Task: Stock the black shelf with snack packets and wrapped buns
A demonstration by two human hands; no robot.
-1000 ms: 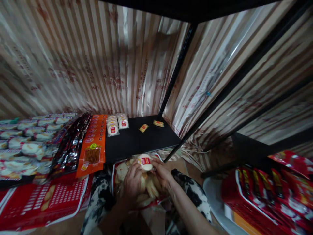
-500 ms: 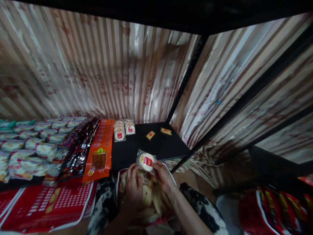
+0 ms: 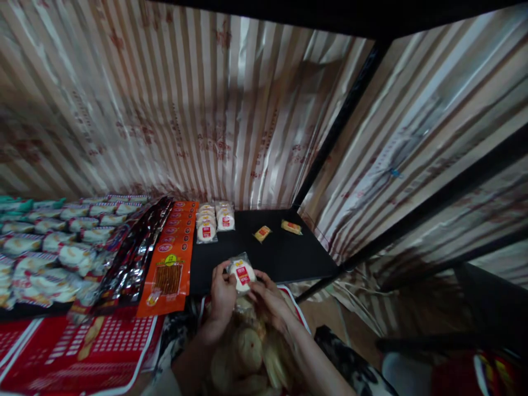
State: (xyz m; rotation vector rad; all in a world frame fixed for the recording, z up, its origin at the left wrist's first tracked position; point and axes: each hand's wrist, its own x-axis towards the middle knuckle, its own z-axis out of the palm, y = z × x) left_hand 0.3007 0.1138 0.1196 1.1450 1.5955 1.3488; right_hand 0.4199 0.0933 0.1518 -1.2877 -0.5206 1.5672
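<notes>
Between my hands, over the shelf's front edge, is a clear-wrapped round white rice cracker packet [image 3: 242, 275] with a red label. My left hand [image 3: 221, 300] pinches its left side. The fingers of my right hand [image 3: 270, 297] are closed on its right edge. Two short rows of similar packets, the left row [image 3: 206, 232] and the right row [image 3: 225, 218], stand on the black shelf [image 3: 231, 253]. Below my hands, an open container holds several pale snacks [image 3: 249, 349], partly hidden by my arms.
Small yellow packets lie farther right, one [image 3: 262, 234] nearer and one [image 3: 291, 226] farther back. An orange snack bag [image 3: 171, 264], dark shiny packs [image 3: 138, 258] and rows of white packets [image 3: 78, 256] fill the left. A black post [image 3: 342, 121] rises at the shelf's back corner.
My left hand has risen from over the container to the rice cracker packet and grips its left side. The packet has turned more upright. The view has shifted slightly.
</notes>
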